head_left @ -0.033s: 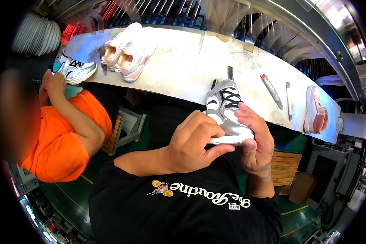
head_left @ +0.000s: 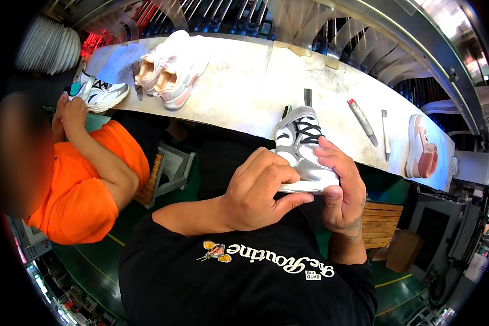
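A white, grey and silver sneaker (head_left: 312,169) with black laces is held over the near edge of the table, toe toward me. My left hand (head_left: 258,187) is closed at the left side of the toe, its thumb along the sole edge. What its curled fingertips press on is partly hidden. My right hand (head_left: 342,187) grips the toe from the right, with fingers over the upper and the thumb bent low by the sole. A black pull tab sticks up at the shoe's far end.
On the pale table (head_left: 239,70) lie a red-ended marker-like tool (head_left: 362,121), a slim metal tool (head_left: 386,135) and a pink-and-white shoe (head_left: 420,146). Pale pink sneakers (head_left: 174,73) stand farther left. A co-worker in an orange shirt (head_left: 89,187) handles another sneaker (head_left: 103,93). Rollers run behind the table.
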Tool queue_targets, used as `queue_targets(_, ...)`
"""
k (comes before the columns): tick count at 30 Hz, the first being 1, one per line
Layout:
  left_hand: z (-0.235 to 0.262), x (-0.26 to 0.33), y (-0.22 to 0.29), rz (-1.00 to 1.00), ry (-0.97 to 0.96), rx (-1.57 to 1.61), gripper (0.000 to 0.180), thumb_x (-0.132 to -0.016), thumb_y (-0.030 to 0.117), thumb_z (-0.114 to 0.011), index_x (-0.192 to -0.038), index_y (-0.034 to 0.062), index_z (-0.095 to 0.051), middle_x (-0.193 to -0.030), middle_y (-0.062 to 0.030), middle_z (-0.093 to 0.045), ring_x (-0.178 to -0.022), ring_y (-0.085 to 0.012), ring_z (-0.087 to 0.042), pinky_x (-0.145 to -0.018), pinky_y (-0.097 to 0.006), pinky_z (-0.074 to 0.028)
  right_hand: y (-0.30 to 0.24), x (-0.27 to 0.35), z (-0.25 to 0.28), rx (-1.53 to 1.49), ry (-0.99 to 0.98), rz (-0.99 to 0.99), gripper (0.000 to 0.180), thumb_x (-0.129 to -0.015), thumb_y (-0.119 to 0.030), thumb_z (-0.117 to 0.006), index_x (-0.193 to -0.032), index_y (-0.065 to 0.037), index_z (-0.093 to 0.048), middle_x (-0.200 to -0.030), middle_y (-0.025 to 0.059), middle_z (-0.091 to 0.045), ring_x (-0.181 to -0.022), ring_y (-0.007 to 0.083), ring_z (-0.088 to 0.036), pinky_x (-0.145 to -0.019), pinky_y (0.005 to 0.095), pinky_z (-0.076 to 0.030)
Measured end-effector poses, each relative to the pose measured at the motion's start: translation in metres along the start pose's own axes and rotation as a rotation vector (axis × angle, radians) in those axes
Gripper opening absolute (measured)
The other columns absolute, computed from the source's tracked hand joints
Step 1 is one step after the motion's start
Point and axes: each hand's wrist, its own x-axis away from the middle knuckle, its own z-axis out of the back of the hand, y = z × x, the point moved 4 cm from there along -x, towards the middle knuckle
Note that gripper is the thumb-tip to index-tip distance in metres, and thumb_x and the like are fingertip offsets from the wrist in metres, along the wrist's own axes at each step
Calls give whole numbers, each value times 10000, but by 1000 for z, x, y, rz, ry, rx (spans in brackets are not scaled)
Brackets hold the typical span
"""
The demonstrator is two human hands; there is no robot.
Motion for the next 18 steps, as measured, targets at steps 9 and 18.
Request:
queue_targets(9,-2,0,-10,-61,27,-83,586,-739,387,-1019,-1038,32,-661,-947,-95,-651,-781,-268,-619,-658,-360,-509,4,3,3,-21,7,-12,476,-1139,-393,-587,-1295,47,-680,-1320,259,-725,-1362,482,-657,-1136,526,-524)
queue_targets(18,-15,9,-38,8,2,26,659,-737,450,-1006,-1102,31,-652,-1023,-121,-648,-893,-297,-639,-764,-386,-553,26,16,13,-17,26,-27,636,-929,-435,-871,-1292,41,-657,-1298,268,-731,-1335,484,-675,-1109,543,-545)
